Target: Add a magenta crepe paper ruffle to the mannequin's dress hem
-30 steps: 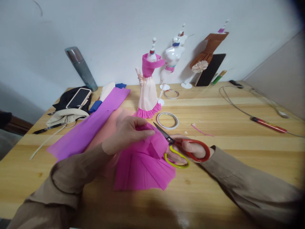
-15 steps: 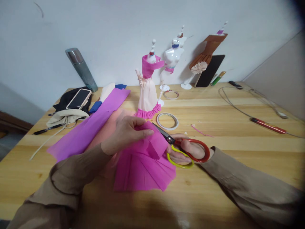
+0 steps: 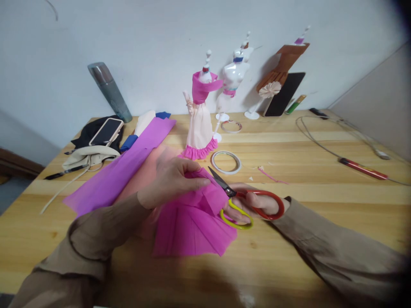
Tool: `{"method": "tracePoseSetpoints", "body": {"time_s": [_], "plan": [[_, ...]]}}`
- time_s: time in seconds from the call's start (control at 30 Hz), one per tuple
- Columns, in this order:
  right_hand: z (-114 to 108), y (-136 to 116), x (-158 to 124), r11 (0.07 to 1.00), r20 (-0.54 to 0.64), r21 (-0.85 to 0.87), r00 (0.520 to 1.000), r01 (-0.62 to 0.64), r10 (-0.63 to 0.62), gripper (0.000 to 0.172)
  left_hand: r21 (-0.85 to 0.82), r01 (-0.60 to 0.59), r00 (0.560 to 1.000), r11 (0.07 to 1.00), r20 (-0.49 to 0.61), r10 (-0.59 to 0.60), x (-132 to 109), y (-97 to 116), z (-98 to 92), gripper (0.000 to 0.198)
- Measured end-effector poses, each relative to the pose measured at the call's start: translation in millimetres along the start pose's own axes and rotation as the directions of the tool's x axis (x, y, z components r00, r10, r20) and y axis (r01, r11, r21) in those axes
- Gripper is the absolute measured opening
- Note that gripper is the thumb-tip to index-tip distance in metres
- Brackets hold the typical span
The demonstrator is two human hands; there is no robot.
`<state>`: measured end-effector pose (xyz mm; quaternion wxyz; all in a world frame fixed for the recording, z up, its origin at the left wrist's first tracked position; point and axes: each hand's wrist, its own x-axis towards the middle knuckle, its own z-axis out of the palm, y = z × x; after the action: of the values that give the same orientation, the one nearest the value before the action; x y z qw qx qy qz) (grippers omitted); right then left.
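Between the thumb and fingers of my left hand (image 3: 175, 182) is the upper edge of a piece of magenta crepe paper (image 3: 195, 231), whose lower part fans out in folds over the table. My right hand (image 3: 244, 205) grips scissors (image 3: 229, 192) by their red and yellow handles. The scissor blades are parted and point up and left at the paper's edge; the lower blade is hidden by the paper. Just behind stands a small dress form (image 3: 201, 115) in a pink and cream paper dress with a ruffled magenta hem.
Purple paper (image 3: 122, 167) and peach paper (image 3: 138, 171) lie to the left, near a phone (image 3: 106, 131) and a bottle (image 3: 111, 92). Tape rolls (image 3: 226, 172), more dress forms (image 3: 236, 77) and a red tool with a cord (image 3: 362, 168) are behind and right.
The scissors have opened: the yellow handle has swung down and left from the red one, and the blades have spread. My left hand still pinches the magenta paper.
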<state>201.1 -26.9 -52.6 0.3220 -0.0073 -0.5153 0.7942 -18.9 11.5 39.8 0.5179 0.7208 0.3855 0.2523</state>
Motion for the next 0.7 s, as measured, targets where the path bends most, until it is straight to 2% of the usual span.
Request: {"method": "tracePoseSetpoints", "body": {"time_s": [0.13,0.3,0.57,0.7], "plan": [[0.8,-2.6,0.2,1.0,-0.016,-0.009,1.0,-0.021,0.021,0.044,0.001,0.001,1.0,1.0,0.0,-0.001,-0.2,-0.3,-0.1,0.014],[0.5,-3.3,-1.2,0.998,-0.046,-0.014,0.997,-0.056,0.055,0.04,0.023,0.014,0.999,1.0,0.052,-0.015,-1.1,1.5,2.7,0.015],[2.5,-1.1,0.2,0.998,-0.089,-0.031,0.994,-0.058,0.055,0.044,0.047,0.041,0.996,0.998,0.083,-0.045,-0.1,4.0,3.6,0.018],[1.8,-3.1,0.0,0.996,-0.109,-0.083,0.994,-0.019,0.01,0.04,0.057,0.039,0.996,0.998,0.084,-0.043,-0.4,3.9,1.4,0.019]]}}
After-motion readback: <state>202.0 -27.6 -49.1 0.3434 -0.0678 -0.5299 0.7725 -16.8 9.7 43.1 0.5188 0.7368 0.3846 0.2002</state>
